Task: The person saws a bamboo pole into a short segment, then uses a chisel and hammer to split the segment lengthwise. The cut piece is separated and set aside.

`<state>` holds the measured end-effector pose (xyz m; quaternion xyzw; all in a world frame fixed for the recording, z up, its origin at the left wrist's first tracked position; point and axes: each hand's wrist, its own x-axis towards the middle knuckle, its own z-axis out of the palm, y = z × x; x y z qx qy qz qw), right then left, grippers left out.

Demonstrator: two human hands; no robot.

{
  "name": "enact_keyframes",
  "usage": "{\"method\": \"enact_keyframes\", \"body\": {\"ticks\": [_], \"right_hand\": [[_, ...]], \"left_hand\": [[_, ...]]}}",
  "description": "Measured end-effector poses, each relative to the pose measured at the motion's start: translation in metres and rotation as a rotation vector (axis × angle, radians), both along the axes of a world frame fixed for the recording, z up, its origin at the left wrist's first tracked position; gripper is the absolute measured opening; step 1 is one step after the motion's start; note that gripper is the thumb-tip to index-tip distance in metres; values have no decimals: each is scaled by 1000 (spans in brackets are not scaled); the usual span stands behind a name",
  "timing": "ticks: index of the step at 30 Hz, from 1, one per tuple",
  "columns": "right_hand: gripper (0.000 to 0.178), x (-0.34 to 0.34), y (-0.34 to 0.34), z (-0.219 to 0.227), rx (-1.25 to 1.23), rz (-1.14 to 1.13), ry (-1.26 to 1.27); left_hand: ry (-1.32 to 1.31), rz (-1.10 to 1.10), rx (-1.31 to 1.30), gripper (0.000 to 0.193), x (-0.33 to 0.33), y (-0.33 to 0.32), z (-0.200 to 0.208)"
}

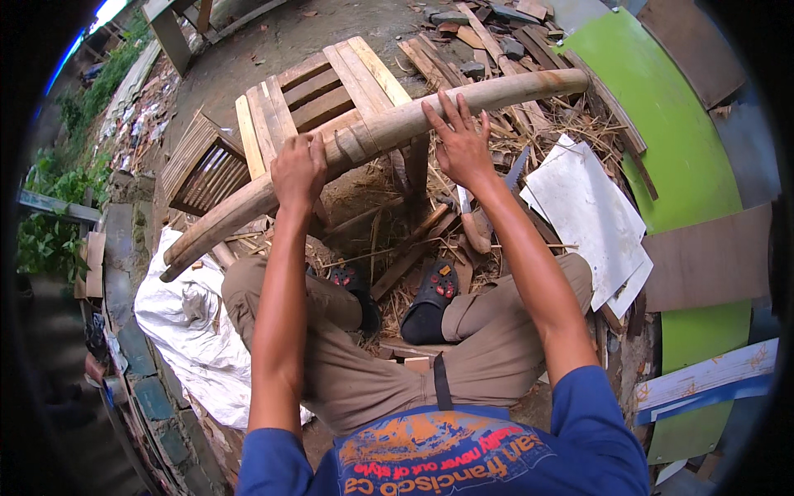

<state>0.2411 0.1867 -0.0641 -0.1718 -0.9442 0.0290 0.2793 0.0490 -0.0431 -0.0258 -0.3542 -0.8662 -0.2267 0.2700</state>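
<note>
A long, thick, pale-brown pole (529,87), of wood or bamboo, lies crosswise before me; it looks bowed in this view. A darker band rings it near its middle. My left hand (299,169) is closed around it, just left of that band. Farther right, my right hand (463,147) rests on the pole with its fingers spread. Under my right forearm is a knife-like tool with a wooden handle (475,233); part of a toothed saw blade (518,168) shows beside the arm. Beyond the pole stands a slatted wooden bench (360,74).
A slatted bamboo crate (207,161) stands at the left, near a white sack (194,331). White sheets (583,211) and a green panel (674,124) lie at the right. Scrap boards (496,37) and straw cover the ground around my feet.
</note>
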Motion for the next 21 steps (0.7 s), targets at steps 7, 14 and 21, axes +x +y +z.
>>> {"method": "enact_keyframes", "body": {"ticks": [7,14,21], "right_hand": [[66,88,-16,-156,-449,-321,76],[74,133,-52,-272,-582,-486,-550],[63,103,-37,-239,-893,-538,-397]], "left_hand": [[-264,180,-235,55,-2,20,1],[-177,179,-242,46,-2,17,2],[-155,186,-196,46,-5,14,1]]}}
